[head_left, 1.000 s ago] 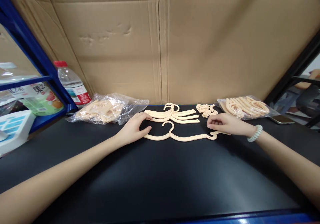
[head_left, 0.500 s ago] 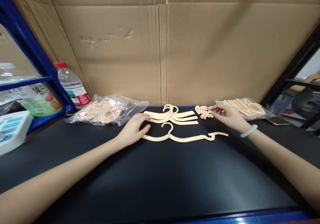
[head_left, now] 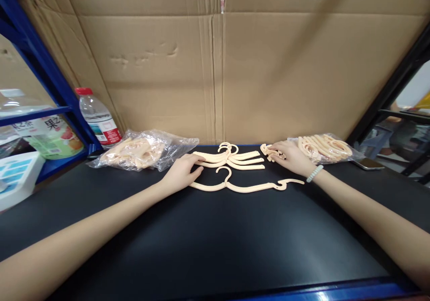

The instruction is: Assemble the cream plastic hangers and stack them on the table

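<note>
My left hand lies over the left ends of the cream plastic hangers, thumb apart from the fingers. Beneath it, the nearest hanger lies on the black table, with a curved hooked piece at its right end. Just behind is a stack of similar hangers, their hooks bunched at the middle. My right hand reaches over a small pile of cream plastic parts, fingers stretched out and thumb apart among the pieces. The hand covers part of this pile.
A clear bag of cream parts lies at left, and another bag of curved parts at right beside a phone. A red-capped bottle stands by the blue shelf frame. Cardboard walls the back.
My right hand has moved left and slightly down, further over the pile of small parts. My left hand stays on the hangers. The view has shifted slightly.
</note>
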The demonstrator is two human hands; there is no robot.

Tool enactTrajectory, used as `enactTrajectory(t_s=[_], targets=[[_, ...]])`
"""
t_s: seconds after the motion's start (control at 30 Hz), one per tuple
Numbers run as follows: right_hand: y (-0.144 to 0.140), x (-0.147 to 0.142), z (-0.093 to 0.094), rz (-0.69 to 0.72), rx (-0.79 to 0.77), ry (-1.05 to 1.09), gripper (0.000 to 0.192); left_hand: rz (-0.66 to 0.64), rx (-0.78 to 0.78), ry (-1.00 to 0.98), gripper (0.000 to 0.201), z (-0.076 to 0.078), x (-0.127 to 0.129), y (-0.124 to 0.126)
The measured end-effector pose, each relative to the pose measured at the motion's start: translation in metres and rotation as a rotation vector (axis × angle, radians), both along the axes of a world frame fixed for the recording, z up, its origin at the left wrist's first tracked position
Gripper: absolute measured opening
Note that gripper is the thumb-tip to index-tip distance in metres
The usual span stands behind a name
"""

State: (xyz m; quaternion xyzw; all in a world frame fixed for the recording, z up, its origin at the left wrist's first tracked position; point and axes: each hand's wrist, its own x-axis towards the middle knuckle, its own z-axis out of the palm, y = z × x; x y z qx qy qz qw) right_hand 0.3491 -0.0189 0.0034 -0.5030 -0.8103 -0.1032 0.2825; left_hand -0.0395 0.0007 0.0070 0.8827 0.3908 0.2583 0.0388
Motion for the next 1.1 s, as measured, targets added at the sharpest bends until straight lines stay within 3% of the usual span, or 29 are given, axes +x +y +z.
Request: enactTrajectory(t_s=[0.33,0.6,1.1], targets=[[0.004,-0.018,0.000,0.029,-0.008,-0.092,0.025,-0.027,-0.021,0.006,0.021,0.003,0.006,0.004],[0.008,-0.017,-0.003,0.033,-0.023,-0.061,0.027,-0.080,0.009,-0.017,0.019,0.006,0.008,0.000],[0.012,-0.015,-0.009,0.070,-0.014,-0.051,0.028,-0.053,0.088,-0.167,0.017,0.014,0.008,-0.017]])
